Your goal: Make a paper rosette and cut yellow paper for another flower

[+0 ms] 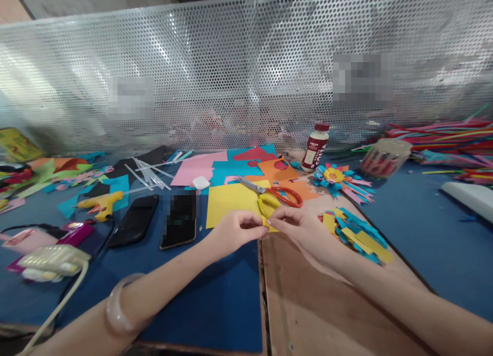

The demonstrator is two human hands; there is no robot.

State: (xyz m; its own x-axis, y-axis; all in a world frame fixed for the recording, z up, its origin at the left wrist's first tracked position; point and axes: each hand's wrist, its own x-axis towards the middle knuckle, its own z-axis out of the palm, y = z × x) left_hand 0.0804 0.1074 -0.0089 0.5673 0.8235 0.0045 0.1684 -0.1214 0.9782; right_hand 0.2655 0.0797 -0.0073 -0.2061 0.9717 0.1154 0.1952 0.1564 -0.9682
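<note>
My left hand (239, 231) and my right hand (304, 227) meet in the middle, thumbs and fingers pinched close together. Between the fingertips is a small piece of yellow paper (265, 221), mostly covered by the fingers. Just beyond them lie scissors (285, 195) with one orange and one yellow handle loop, blades pointing away to the left. Under the blades is a larger yellow paper sheet (225, 201). To the right of my right hand is a pile of yellow and blue paper strips (360, 238).
A paper flower (333, 175), a bottle (316, 148) and a clear jar (385, 158) stand at the back right. Leftward lie two phones (134, 220), a yellow glue gun (102, 204), glue sticks (150, 173) and a power strip (54, 261). A perforated metal screen (231, 63) borders the back.
</note>
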